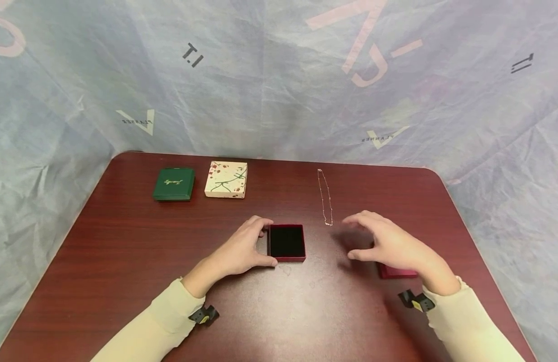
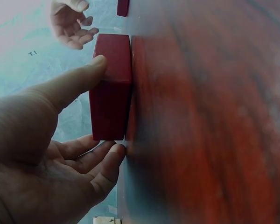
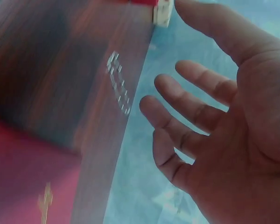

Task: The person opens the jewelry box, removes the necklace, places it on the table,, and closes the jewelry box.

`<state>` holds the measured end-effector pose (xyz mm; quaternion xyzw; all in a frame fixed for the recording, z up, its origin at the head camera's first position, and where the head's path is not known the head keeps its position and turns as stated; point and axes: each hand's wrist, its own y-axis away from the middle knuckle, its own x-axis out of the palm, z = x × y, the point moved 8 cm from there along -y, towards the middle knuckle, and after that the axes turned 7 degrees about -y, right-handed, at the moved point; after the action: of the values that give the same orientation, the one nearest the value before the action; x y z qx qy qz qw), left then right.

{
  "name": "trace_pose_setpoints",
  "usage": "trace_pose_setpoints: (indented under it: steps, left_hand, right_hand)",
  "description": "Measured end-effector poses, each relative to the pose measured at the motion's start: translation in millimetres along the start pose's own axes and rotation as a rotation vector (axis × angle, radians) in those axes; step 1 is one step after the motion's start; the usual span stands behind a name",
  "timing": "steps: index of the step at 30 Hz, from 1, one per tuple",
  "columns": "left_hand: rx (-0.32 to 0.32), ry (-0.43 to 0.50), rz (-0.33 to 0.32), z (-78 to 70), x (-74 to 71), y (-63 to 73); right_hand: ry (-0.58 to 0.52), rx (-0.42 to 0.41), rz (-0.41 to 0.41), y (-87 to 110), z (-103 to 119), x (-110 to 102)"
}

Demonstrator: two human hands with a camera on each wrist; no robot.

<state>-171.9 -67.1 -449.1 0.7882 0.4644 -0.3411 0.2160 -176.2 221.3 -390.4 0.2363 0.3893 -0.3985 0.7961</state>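
Note:
A small open red jewelry box (image 1: pixel 291 259) with a black lining sits near the middle of the table. My left hand (image 1: pixel 243 251) holds it by two opposite sides; in the left wrist view the thumb presses one wall of the box (image 2: pixel 111 88) and the fingertips touch the other end. My right hand (image 1: pixel 389 244) hovers above the table with loosely bent fingers and nothing in them. Beyond its fingertips a thin chain necklace (image 1: pixel 330 197) lies in a long narrow loop. Partly hidden under the right hand is a red lid (image 1: pixel 398 273), whose gold mark appears in the right wrist view.
Toward the back left lie a closed green box (image 1: pixel 174 184) with gold lettering and a cream floral box (image 1: pixel 226 180). Behind the dark red wooden table (image 1: pixel 125 241) hangs a pale printed cloth (image 1: pixel 270 90), which also runs along both sides.

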Motion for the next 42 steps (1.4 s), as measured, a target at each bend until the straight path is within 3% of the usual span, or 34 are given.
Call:
trace_pose_setpoints:
  steps: [8, 19, 32, 42]
  left_hand:
    - [0.005, 0.002, 0.000, -1.5, -0.2, -1.0]
    - [0.005, -0.001, -0.001, -0.1, 1.7, -0.9]
    - [0.004, -0.004, -0.005, 0.0, 2.6, -2.0]
    - [-0.007, -0.015, -0.005, 1.3, 2.5, -1.8]
  right_hand:
    - [0.116, 0.073, 0.033, 32.6, -31, -12]
    - [0.110, 0.194, 0.084, 61.4, -69, -11]
    - [0.145, 0.159, 0.065, 64.4, -78, -6]
    - [0.145, 0.082, 0.036, 49.4, -58, -15]
